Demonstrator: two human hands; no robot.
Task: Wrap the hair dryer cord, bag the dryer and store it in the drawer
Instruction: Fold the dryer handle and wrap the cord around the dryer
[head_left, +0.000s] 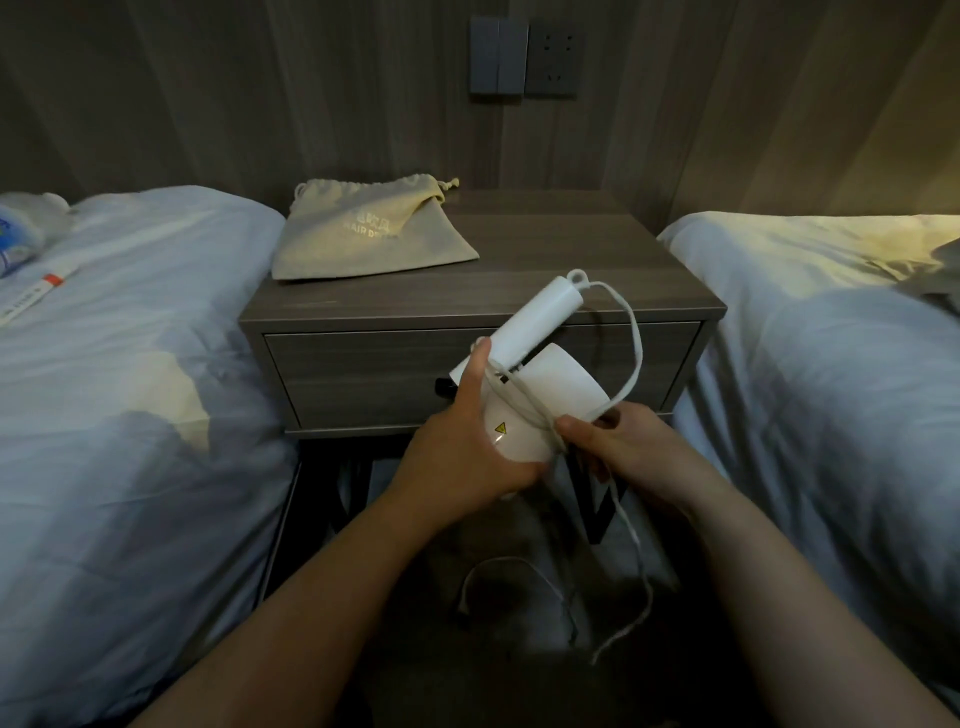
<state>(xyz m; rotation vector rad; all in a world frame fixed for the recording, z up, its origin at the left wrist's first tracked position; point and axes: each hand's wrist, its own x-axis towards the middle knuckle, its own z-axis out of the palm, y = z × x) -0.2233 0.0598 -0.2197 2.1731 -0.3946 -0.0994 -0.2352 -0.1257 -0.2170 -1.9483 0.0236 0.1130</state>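
Hair dryer (550, 384), a white plastic one with a rounded body and a tube-shaped handle, is held in the air between my two hands in front of the bedside cabinet. Nearest me, the loose end of its thin white cord (631, 525) hangs from my right hand and curls into a loop low over the dark floor. My left hand (467, 457) grips the dryer's body from the left, fingers curled under it and thumb stretched up along the handle. My right hand (623, 441) pinches the cord against the body's lower right side, fingers curled around it; from there the cord arcs up to the handle's far end, and strands cross the body. Behind the dryer is the grey wood-grain drawer (363, 374), closed, with a small black knob (444, 385). On top of the grey wooden nightstand (571, 249) a beige cloth drawstring bag (363, 234) lies flat at the back left. White-covered beds (130, 364) flank the cabinet; a white tube with a red band (47, 286) lies on the left one. On the far panelled wall are a grey switch plate (496, 54) and a dark socket (553, 57).
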